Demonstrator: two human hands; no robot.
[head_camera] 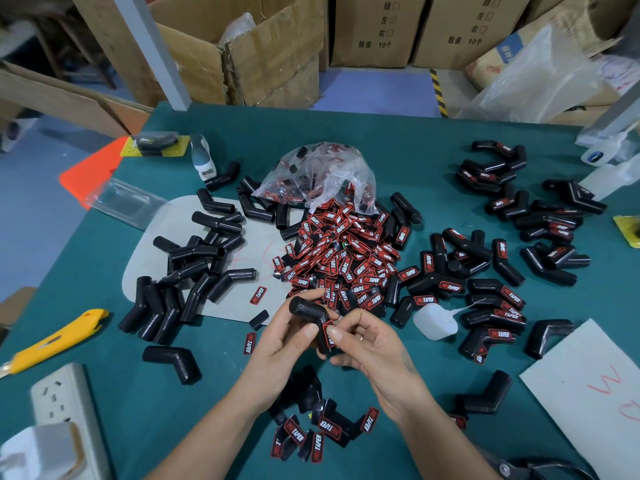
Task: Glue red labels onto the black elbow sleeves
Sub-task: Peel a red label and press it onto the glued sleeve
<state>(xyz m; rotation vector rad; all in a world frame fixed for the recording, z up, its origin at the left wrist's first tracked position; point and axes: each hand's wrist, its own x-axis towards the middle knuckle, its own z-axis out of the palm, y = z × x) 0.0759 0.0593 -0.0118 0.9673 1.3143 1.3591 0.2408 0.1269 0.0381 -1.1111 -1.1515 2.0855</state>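
we hold one black elbow sleeve [311,323] just above the green counter [398,140], nearer us than the heap of red labels [343,261]. the grip of our left hand [277,341] curls round the sleeve's bend, thumb lying along its lower leg; the grip of our right hand [367,341] pinches a red label [328,330] against that same leg with thumb and forefinger.

the heap's labels read "taper" in white on red and black — it spills from a clear plastic bag [318,174]. to the left of the heap lie bare sleeves [194,268] on a grey sheet; to its right, labelled sleeves [491,306], each showing "taper", and a small white glue bottle [434,322]. left of the heap, at the counter's edge, a yellow utility knife [55,341]. behind the heap stand cardboard boxes [377,29] printed with chinese characters and "10" — a paper sheet [595,393] with red marker scrawl lies to the heap's lower right.
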